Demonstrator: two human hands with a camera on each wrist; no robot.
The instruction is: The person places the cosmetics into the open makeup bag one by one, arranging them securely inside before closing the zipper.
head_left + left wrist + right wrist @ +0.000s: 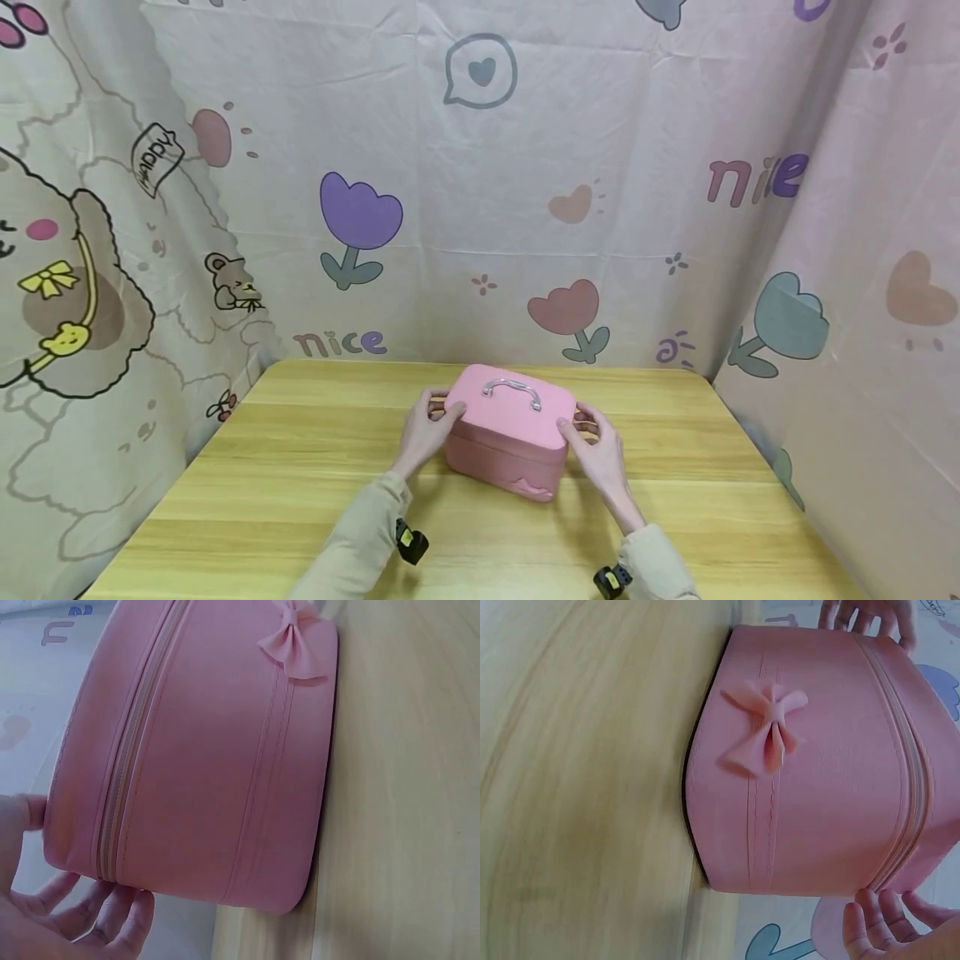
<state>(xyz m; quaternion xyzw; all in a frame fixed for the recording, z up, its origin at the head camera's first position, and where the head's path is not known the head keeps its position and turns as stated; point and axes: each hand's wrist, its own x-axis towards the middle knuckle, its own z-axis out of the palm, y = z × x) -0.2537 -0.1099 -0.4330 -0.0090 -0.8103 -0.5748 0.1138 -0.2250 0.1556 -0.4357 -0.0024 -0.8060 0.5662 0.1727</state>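
A pink zippered vanity case (495, 462) with a silver handle (513, 383) on its lid stands at an angle on the wooden table. My left hand (424, 429) grips its left end, thumb on the lid's edge and fingers against the side. At the right end my right hand (602, 454) holds the case the same way. A zipper (124, 780) runs below the lid, closed along the part that shows in the left wrist view. Low on the front sits a pink bow (769, 727). The underside is hidden.
The wooden table (300, 467) extends around the case. Printed curtains (465, 167) hang behind it and along both sides. Small black devices (411, 542) are strapped at both wrists, over light sleeves (360, 533).
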